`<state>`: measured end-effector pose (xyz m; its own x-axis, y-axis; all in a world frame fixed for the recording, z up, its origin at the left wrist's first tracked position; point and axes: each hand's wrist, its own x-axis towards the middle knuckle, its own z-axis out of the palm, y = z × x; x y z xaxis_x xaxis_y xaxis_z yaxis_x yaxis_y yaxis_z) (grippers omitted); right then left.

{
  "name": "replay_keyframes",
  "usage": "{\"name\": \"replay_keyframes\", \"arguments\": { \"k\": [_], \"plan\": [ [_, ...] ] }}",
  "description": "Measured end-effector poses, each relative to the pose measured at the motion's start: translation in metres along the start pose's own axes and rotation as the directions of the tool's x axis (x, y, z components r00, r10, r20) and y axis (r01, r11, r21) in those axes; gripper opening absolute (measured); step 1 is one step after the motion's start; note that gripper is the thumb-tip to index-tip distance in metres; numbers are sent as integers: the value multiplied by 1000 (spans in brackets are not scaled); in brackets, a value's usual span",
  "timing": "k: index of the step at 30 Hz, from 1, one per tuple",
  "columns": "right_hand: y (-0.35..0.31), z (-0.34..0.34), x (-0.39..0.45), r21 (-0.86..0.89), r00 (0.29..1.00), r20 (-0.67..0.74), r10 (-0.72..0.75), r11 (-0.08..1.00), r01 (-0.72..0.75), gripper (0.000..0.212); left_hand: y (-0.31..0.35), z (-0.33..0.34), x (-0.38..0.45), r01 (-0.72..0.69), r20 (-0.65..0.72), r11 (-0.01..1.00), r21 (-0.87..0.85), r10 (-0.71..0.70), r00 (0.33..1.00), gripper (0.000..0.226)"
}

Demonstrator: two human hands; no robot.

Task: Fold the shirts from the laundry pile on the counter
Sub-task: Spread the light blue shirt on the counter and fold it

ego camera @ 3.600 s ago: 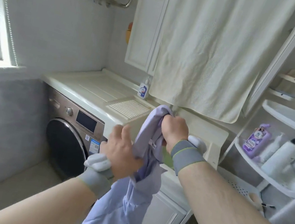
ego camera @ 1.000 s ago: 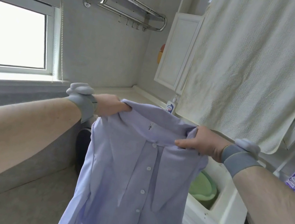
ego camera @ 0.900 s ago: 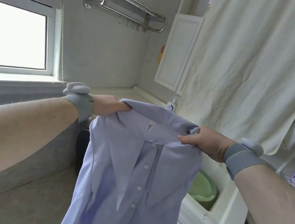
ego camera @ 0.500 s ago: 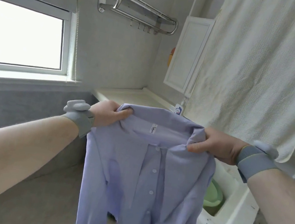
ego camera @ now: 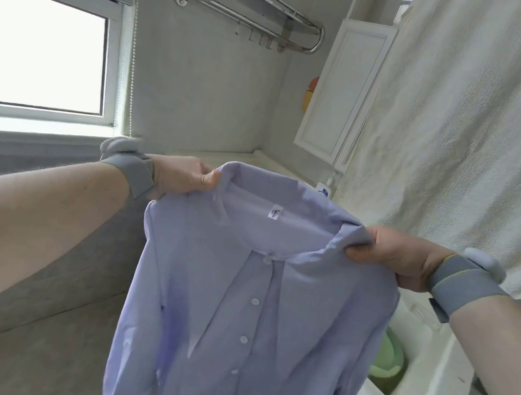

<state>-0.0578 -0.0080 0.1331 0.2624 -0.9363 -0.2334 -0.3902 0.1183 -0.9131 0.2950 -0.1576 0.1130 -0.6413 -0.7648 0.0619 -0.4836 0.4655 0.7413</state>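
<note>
The person held the lilac shirt (ego camera: 254, 300) up in the air near the counter (ego camera: 268, 164), left hand (ego camera: 182, 176) and right hand (ego camera: 395, 256) each pinching a shoulder, probably so it hung straight for folding.

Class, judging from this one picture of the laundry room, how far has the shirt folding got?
Done: one lilac shirt is lifted and opened out, front and buttons showing. In hand: the left hand and right hand each grip a shoulder by the collar, the shirt hanging free. Left: no fold shows yet, so laying it on the counter and folding remain. No pile is visible.
</note>
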Motion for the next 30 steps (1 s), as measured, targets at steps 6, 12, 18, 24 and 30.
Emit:
{"name": "replay_keyframes", "arguments": {
  "k": [6, 12, 18, 24, 30],
  "plan": [
    [-16, 1, 57, 102, 988, -111, 106, 990, -94, 32, -63, -49, 53, -39, 118, 951, 308, 3, 993, 47],
    [-36, -3, 106, 90, 992, -123, 38, 996, -27, 20, -116, -87, 90, -22, -61, 937, 349, 46, 997, 29],
    [-43, -8, 150, 158, 975, -222, 17, 987, 19, 18, -144, -111, 115, 6, -198, 924, 382, 76, 977, 17],
    [-36, -24, 184, -176, 822, -568, 51, 968, -182, 21, -145, -91, 149, 224, -390, 921, 318, -88, 916, 37],
    [-29, -57, 210, -699, 658, -705, -265, 97, -709, 7, -137, -89, 190, 180, -259, 820, 543, -40, 965, 33]
  ]
}}
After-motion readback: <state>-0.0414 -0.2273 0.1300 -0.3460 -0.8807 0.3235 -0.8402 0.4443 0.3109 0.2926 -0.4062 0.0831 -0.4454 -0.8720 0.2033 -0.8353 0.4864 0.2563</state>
